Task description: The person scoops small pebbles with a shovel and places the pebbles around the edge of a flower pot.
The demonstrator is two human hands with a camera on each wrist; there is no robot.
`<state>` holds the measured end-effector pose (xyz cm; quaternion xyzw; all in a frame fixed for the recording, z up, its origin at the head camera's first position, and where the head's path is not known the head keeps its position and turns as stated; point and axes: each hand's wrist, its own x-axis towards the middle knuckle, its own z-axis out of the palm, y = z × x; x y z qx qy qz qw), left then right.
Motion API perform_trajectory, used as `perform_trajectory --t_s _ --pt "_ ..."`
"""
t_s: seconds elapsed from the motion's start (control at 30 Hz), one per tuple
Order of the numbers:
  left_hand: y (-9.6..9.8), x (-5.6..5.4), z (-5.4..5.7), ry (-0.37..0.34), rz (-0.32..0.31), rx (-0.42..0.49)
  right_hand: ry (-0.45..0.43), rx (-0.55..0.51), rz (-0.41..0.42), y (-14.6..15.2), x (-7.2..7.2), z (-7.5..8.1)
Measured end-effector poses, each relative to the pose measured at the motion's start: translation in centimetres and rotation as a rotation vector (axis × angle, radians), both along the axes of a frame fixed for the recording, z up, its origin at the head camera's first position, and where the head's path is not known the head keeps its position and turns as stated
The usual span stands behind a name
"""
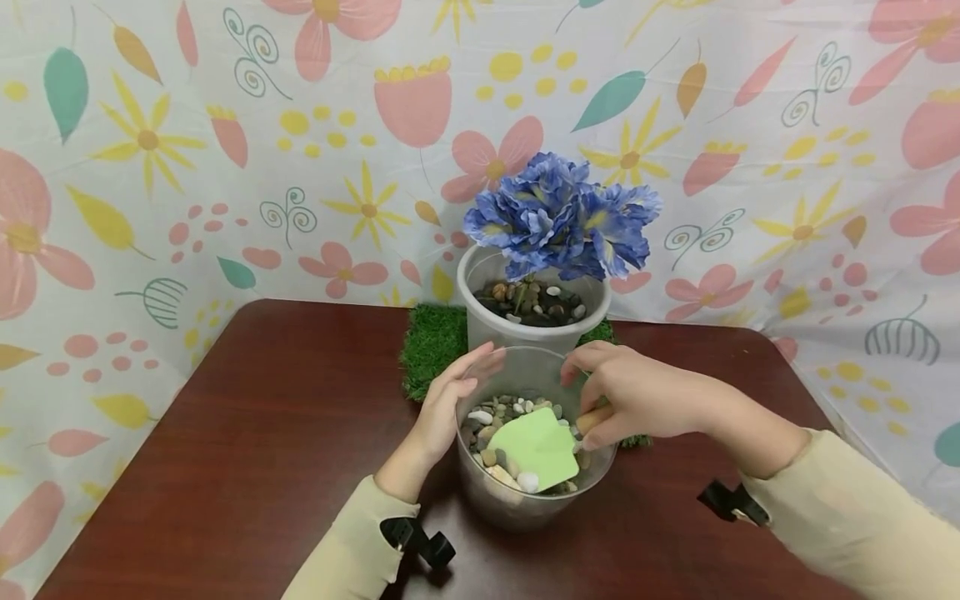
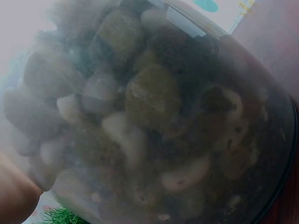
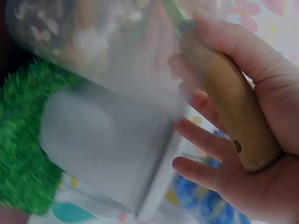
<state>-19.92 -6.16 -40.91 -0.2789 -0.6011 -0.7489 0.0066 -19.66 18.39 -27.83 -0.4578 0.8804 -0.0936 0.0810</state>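
A see-through bucket (image 1: 517, 517) holding pebbles (image 1: 495, 417) stands on the table in front of the flowerpot. My right hand (image 1: 637, 392) grips the wooden handle (image 3: 229, 98) of a small trowel, thumb on one side, with the lower fingers loose in the right wrist view. The trowel's light green blade (image 1: 536, 450) lies over the pebbles inside the bucket. At the bucket's left side, my left hand (image 1: 442, 408) rests against the rim and outer wall with its fingers fairly straight. Pebbles show through the cloudy bucket wall (image 2: 154, 98) in the left wrist view.
Right behind the bucket, a white flowerpot (image 1: 480, 325) with blue flowers (image 1: 562, 217) and dark pebbles stands on a green artificial-grass mat (image 1: 435, 350). The dark wooden table (image 1: 300, 417) reaches back to a flower-patterned cloth (image 1: 360, 100).
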Motion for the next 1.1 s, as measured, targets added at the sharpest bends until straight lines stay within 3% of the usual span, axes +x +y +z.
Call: perform_trajectory --t_s 0.4,0.83,1.1 --pt "0.0 -0.1 0.1 0.027 -0.006 -0.002 -0.056 -0.042 -0.026 0.5 0.0 -0.1" --pt "-0.1 -0.2 0.2 0.043 0.008 -0.006 -0.197 -0.079 -0.080 1.2 -0.2 -0.3" --pt "-0.1 -0.1 0.0 0.016 0.018 -0.025 -0.262 -0.089 -0.087 1.0 -0.4 -0.9"
